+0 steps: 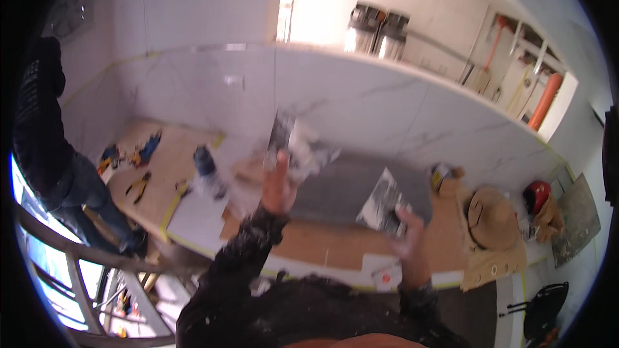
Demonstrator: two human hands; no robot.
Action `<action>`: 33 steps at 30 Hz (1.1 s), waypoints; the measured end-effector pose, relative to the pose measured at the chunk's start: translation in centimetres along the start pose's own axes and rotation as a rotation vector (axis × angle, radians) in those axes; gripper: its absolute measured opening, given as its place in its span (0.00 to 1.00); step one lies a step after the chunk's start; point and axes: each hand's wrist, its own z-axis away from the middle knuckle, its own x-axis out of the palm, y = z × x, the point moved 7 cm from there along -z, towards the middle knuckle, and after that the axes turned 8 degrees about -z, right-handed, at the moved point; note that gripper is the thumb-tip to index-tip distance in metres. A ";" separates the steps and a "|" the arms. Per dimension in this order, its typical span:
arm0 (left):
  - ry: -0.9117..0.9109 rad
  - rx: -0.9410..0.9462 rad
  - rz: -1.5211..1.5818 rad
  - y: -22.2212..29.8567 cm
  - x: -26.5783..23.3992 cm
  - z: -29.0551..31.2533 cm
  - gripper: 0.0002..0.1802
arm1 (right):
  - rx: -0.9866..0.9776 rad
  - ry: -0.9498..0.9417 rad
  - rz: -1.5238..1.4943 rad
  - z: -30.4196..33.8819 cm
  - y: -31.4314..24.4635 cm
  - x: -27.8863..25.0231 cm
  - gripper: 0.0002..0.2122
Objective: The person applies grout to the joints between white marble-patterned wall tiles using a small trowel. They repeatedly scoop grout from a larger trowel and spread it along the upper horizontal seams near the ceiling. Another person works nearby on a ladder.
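My left hand (277, 188) is closed on a putty knife (281, 129), its broad metal blade pointing up and away from me. Pale crumpled material (303, 145) shows right beside that blade; whether the two touch I cannot tell. In my right hand (412, 237) is a second putty knife (385, 203), wide and roughly triangular, smeared with white. Both hands are raised over a dark grey board (338, 187) on the counter. The handles are mostly hidden by my fingers, and the picture is slightly blurred.
Brown cardboard (309, 243) covers the counter's near side. A straw hat (493, 219), a red helmet (537, 196) and a can (445, 178) stand right. Pliers (137, 187) and a blue bottle (204, 161) are left, near a standing person (48, 135). A metal railing (71, 270) is lower left.
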 end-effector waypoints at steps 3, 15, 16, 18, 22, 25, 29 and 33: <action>-0.062 -0.439 0.663 -3.6 -0.4 0.1 0.33 | 0.150 -0.115 -0.390 -0.9 -0.7 7.7 0.13; -0.294 0.200 0.207 -6.9 -9.5 -5.9 0.25 | -0.294 -0.328 0.530 -5.5 0.1 27.4 0.17; -0.323 0.178 0.257 -7.3 -9.4 -6.1 0.25 | -0.251 -0.305 0.475 -5.6 0.4 27.5 0.18; -0.332 0.369 0.232 -6.6 -9.7 -6.5 0.29 | -0.270 -0.278 0.484 -6.1 0.7 28.0 0.20; -0.391 0.545 0.064 -6.9 -10.9 -7.2 0.34 | -0.621 -0.306 0.851 -6.6 0.3 29.6 0.20; -0.503 0.539 -0.063 -8.9 -11.5 -7.3 0.36 | -0.646 -0.294 0.733 -8.3 -0.7 29.1 0.20; -0.664 0.198 -0.003 -14.0 -11.8 -5.8 0.29 | -0.420 0.064 0.718 -13.5 -6.9 24.9 0.19; -0.496 -0.377 0.060 -19.5 -13.8 -0.3 0.22 | -0.497 0.133 0.856 -21.7 -17.3 23.5 0.18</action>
